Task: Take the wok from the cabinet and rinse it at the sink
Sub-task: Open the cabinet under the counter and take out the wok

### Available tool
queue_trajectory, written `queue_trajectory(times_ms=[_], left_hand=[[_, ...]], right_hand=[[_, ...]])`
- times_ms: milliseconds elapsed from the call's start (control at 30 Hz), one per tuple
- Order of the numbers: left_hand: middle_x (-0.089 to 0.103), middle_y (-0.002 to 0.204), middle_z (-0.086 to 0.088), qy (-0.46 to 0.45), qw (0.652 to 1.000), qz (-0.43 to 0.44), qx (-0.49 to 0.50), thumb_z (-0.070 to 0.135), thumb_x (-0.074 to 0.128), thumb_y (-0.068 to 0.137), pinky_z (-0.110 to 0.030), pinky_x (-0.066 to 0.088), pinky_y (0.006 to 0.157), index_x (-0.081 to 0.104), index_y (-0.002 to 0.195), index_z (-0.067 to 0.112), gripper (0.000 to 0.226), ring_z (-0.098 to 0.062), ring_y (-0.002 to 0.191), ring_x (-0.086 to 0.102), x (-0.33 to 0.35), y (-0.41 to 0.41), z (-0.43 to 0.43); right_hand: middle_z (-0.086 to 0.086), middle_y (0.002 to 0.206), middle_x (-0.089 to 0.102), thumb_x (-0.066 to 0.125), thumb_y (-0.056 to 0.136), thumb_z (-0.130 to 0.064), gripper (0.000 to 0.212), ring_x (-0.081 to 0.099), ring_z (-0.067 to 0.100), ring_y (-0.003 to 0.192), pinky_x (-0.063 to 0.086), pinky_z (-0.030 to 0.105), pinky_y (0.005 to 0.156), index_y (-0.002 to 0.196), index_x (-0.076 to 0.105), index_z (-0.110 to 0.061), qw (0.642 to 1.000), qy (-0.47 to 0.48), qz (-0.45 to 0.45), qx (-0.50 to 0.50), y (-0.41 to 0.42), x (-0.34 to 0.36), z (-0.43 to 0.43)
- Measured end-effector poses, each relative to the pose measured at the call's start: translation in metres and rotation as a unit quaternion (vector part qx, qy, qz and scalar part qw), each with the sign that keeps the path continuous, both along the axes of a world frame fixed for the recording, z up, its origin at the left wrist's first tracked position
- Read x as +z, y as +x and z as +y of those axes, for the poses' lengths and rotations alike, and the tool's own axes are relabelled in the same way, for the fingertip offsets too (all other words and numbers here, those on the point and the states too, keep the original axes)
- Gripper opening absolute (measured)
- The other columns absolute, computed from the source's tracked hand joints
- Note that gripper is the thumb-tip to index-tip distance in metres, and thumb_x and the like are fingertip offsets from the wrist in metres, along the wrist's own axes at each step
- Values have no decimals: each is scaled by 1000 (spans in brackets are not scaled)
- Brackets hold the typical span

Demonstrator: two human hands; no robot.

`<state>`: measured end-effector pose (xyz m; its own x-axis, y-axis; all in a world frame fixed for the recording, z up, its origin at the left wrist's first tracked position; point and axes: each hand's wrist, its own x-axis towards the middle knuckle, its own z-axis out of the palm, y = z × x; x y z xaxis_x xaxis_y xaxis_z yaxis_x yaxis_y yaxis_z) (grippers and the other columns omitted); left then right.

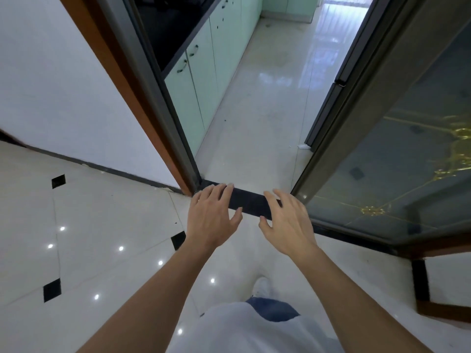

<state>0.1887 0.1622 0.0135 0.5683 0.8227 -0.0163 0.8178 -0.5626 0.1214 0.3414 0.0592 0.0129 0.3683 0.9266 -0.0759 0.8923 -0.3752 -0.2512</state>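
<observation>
Left of the dark threshold strip (251, 203) stands a white wall (63, 93). The left hand (212, 215) hovers over the strip's near left end, fingers spread, holding nothing. Beyond the strip, pale green cabinets (204, 80) with closed doors run under a black counter (168, 29); no wok shows. The right hand (288, 222) hangs spread and empty at the strip's right end, beside a glass door (397, 154).

Empty hands (251, 220) before kitchen doorway (254, 138)

The single head camera looks steeply down and forward from just before the dark threshold (251, 202), facing the kitchen beyond.
</observation>
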Motion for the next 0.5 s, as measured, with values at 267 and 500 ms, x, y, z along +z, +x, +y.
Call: queue_trajectory(times_ms=[267, 500], left_hand=[[48, 148, 4, -1, 1000, -8, -2, 60, 44, 91, -43, 31, 115, 37, 146, 28, 64, -20, 137, 43, 9, 78, 44], [49, 148, 4, -8, 1000, -5, 21, 61, 44, 90, -42, 30, 115, 39, 145, 29, 64, -20, 136, 45, 0, 97, 98]], right_hand=[[6, 148, 45, 57, 92, -42, 60, 43, 25, 137, 34, 42, 114, 145, 38, -21, 1000, 4, 28, 3, 62, -2, 62], [6, 150, 43, 57, 92, -42, 61, 41, 25, 139, 31, 42, 116, 146, 37, -22, 999, -5, 35, 13, 90, -11, 116]])
